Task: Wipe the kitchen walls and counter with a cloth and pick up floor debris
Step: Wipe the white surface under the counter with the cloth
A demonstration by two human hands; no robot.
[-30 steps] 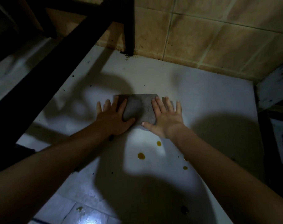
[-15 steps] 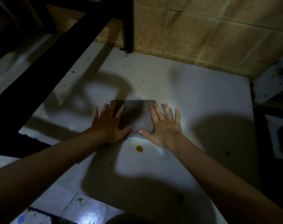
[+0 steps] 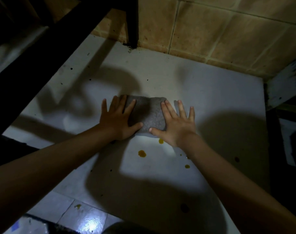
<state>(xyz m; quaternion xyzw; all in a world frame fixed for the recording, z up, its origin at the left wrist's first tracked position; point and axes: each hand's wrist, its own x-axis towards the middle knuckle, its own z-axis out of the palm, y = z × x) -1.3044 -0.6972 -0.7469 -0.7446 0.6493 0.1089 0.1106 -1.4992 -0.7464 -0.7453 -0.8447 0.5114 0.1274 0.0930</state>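
- Here, my left hand (image 3: pixel 117 121) and right hand (image 3: pixel 175 124) lie flat with fingers spread, pressing the two ends of the grey cloth (image 3: pixel 148 114) onto the white counter (image 3: pixel 203 98).
- The cloth's long axis runs left to right; the yellow-brown drops (image 3: pixel 142 153) lie just on my side of it, nearer my right hand.
- Heavy shadow hides the counter's near part, and the dark frame (image 3: pixel 42 53) covers its left.

Cloth (image 3: pixel 148 114) edges under both hands (forearms cut off below)
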